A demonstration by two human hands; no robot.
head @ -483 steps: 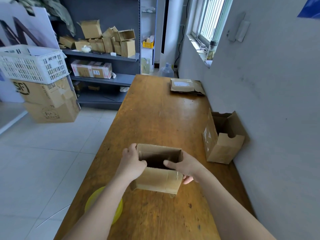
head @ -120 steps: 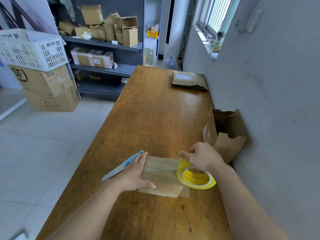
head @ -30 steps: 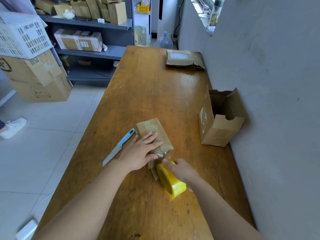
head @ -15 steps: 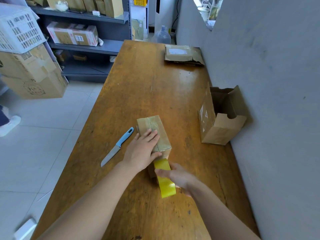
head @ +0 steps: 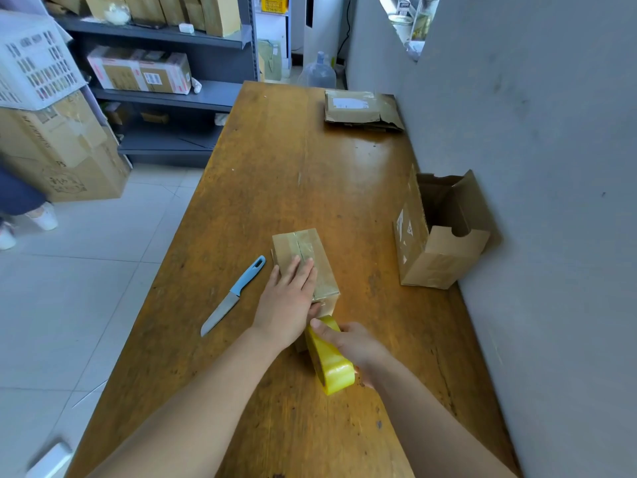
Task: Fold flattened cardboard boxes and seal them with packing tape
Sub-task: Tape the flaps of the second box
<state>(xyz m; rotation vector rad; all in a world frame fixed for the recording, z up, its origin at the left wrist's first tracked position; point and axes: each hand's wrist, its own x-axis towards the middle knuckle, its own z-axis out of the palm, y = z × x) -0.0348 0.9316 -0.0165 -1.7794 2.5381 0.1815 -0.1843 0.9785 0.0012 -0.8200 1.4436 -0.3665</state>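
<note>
A small brown box point(head: 310, 248) lay closed, with clear tape along its top seam. A yellow tape roll point(head: 336, 369) stood on edge just at its near end. An open box point(head: 437, 257) sat well off to the right. Flat boxes point(head: 358, 108) lay far behind.

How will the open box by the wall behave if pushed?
The open box looks empty, so probably light, sliding easily on the glossy table. Its raised flaps would likely flex. Standing upright, it might tip if pushed high.
</note>
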